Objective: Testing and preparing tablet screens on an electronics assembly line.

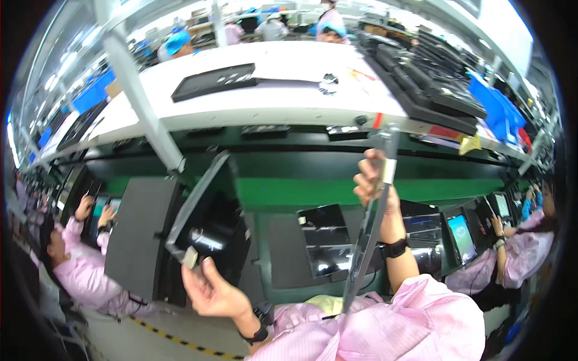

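My left hand (214,293) is at the lower corner of a glossy dark screen panel (211,222) with a grey rim. Its thumb and fingertips close at that corner, beside a small pale yellow tab (190,257); the exact grip is partly hidden. The panel stands tilted next to a dark grey stack. My right hand (374,180), raised higher, grips another thin panel (365,240) by its side. That one is upright, nearly edge-on and slightly blurred, with a pale tab (389,171) near my fingers. Between my hands, a dark screen panel (325,240) lies on a black mat (283,246).
A green conveyor strip (289,191) runs across ahead, below a white shelf (289,111) carrying a black tray (214,81) and stacked black trays (421,84). A slanted metal post (141,102) rises at left. Co-workers in pink (84,265) sit on both sides; a lit tablet (461,239) stands at right.
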Demonstrator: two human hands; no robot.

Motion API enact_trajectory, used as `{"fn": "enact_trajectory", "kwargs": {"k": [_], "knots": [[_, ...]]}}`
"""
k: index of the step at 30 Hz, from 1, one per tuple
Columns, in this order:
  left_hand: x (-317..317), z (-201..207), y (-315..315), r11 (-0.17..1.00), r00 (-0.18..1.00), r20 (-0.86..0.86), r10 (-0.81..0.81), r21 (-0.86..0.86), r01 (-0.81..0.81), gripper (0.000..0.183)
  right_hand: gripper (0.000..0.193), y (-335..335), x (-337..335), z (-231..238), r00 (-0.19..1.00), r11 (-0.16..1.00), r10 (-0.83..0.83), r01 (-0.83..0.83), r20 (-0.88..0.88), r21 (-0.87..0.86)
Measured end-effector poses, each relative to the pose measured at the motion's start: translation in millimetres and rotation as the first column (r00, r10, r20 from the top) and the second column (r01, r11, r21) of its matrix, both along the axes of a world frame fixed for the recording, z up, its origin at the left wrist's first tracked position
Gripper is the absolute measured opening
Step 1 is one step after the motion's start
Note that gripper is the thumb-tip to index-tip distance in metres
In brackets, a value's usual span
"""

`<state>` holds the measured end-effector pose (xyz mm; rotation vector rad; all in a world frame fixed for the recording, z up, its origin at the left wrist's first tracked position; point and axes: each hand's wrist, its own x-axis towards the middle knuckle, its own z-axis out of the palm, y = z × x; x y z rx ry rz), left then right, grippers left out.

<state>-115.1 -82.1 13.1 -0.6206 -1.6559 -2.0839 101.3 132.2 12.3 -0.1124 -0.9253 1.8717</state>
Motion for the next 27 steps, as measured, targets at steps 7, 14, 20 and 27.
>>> {"fn": "enact_trajectory", "kwargs": {"k": [7,14,20,27], "knots": [[-42.1,-30.0,8.3,0.960,0.973,-0.229,0.006,0.275,0.059,0.032,0.054,-50.5,-18.0,34.8,0.527,0.018,-0.809,0.464,-0.260,0.885],[-42.6,-19.6,2.9,0.964,0.975,-0.133,0.180,0.222,-0.148,0.018,0.058,-63.5,-32.0,31.2,0.499,-0.011,-0.825,0.452,-0.264,0.892],[-18.5,23.4,15.9,0.997,0.995,-0.075,0.067,0.037,-0.064,0.042,0.100,-71.9,-48.6,32.0,0.204,0.164,-0.976,0.474,0.073,0.865],[-56.2,21.3,4.2,0.987,0.989,0.103,-0.104,0.135,0.090,0.044,0.089,-59.0,-69.9,16.6,0.327,0.375,-0.904,0.306,0.274,0.875]]}}
